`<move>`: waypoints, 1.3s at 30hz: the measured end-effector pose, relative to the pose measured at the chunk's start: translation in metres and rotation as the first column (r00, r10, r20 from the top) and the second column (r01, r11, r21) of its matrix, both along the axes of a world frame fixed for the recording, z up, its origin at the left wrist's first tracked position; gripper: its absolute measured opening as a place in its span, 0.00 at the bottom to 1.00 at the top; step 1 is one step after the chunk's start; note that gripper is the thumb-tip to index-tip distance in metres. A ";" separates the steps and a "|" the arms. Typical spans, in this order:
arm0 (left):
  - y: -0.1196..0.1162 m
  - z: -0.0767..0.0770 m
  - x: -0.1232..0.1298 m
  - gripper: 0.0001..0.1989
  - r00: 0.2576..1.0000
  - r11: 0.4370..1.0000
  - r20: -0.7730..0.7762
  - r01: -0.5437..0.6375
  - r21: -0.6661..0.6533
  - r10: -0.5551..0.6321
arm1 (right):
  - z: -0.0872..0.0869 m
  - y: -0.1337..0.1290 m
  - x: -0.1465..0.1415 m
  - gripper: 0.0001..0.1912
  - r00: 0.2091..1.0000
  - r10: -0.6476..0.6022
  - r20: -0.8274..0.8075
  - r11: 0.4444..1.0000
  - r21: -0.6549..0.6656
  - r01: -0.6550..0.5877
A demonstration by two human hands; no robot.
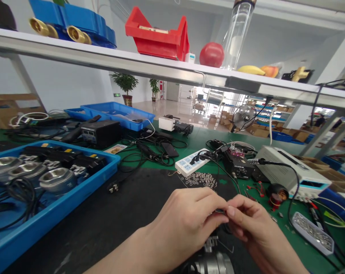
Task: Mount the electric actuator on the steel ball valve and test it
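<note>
Left hand (189, 217): grip pinched nearly closed, meeting the other hand; what it holds is too hidden to tell.
Right hand (251, 222): grip pinched, contents hidden too.
Metal part (214, 263): below the hands, partly cut off.
Small rings (200, 179): scattered beside the power strip (191, 161).
Blue tray (61, 204): on the surface (206, 137), far left, carrying metal cups (57, 180) and cables (25, 192).

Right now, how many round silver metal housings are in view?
3, in the blue tray: the leftmost housing, cut off by the picture's edge; the middle one; the rightmost one, nearest the mat. Others may be out of frame.
</note>
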State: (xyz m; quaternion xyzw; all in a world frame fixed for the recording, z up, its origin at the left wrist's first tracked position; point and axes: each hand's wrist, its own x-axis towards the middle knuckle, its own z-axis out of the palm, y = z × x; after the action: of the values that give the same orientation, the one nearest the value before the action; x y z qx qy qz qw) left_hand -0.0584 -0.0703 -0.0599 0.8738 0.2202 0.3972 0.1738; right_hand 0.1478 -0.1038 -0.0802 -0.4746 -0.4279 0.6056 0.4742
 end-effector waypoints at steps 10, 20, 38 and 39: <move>-0.025 -0.033 0.009 0.01 0.993 0.943 0.072 -0.066 -0.327 0.094 | -0.032 -0.021 0.001 0.26 0.996 0.068 0.050 0.993 -0.095 -0.063; -0.016 -0.044 -0.016 0.02 0.972 0.963 -0.231 -0.029 -0.267 -0.035 | -0.048 -0.015 0.018 0.23 0.976 0.054 0.209 0.999 -0.011 -0.053; -0.009 -0.058 -0.003 0.08 0.769 1.000 -0.639 0.000 0.002 0.002 | -0.060 -0.009 0.032 0.15 0.862 0.324 0.391 0.946 -0.124 -0.299; -0.010 -0.056 -0.001 0.07 0.744 1.000 -0.667 -0.001 0.027 0.019 | -0.060 -0.009 0.032 0.14 0.833 0.311 0.458 0.949 -0.100 -0.300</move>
State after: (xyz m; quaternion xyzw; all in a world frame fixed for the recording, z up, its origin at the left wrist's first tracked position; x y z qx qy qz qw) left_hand -0.0591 -0.0799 -0.1159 0.9589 0.2676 0.0623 0.0704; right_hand 0.1800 -0.1126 -0.1407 -0.5378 -0.5925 0.5459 0.2483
